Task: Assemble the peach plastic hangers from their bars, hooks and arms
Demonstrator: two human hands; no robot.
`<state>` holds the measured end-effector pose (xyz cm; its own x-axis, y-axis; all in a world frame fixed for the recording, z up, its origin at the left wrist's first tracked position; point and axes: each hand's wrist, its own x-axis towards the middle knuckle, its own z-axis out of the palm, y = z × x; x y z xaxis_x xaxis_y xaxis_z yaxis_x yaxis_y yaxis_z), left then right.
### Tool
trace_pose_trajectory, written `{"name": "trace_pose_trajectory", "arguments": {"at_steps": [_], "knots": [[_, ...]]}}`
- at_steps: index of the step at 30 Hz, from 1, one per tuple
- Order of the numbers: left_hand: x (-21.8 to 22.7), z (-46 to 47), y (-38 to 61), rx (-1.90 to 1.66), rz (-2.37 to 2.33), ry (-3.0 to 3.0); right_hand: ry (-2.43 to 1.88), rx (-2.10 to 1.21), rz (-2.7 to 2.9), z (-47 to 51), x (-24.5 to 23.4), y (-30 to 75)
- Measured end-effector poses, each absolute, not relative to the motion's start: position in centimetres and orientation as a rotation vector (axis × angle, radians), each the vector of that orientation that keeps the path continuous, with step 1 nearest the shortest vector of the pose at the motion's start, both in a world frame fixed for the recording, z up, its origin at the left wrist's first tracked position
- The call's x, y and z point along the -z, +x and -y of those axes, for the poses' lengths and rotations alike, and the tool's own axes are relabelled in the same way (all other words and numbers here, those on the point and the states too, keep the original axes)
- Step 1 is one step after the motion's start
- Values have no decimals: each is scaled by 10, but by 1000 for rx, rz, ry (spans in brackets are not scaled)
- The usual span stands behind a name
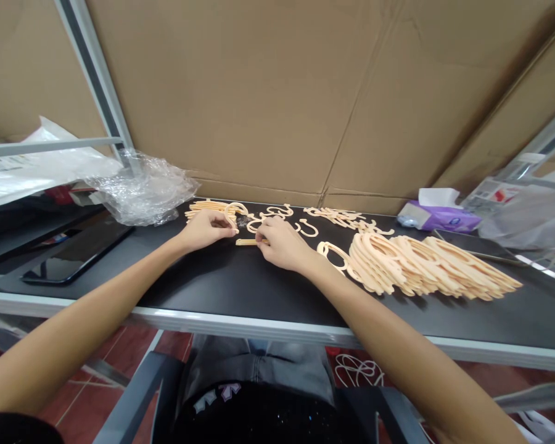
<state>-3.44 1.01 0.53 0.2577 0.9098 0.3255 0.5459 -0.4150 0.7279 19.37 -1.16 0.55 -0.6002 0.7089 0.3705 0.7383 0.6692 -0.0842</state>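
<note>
My left hand (207, 230) pinches a pale beige curved hook (230, 213) near the middle of the black tabletop; its arc rises above the fingertips. To its right, my right hand (283, 243) has its fingers closed on a slim beige bar-like piece (246, 242) lying low over the table. The far end of that piece is hidden by the hand. Behind my hands lie several loose beige hooks (309, 227) and S-shaped pieces. A stack of flat beige pieces (208, 207) sits just beyond my left hand.
A large fanned pile of beige hanger-like pieces (411, 265) covers the right side, with more small parts (335, 216) behind. Crumpled clear plastic (143, 188) and a dark phone-like slab (74, 253) are at left. A purple tissue pack (444, 216) stands before the cardboard wall (259, 92).
</note>
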Motion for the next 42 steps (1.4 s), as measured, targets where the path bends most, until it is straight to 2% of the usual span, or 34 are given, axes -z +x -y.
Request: {"name": "trace_pose_trajectory", "arguments": {"at_steps": [16,42], "knots": [[-9,-4,-32,-848,-1159,2126,-1256,-279,2388,10,-7,193],[-5,7,-25,-941,-1261,2404,-1215,-245,2463,11,-12,197]]}}
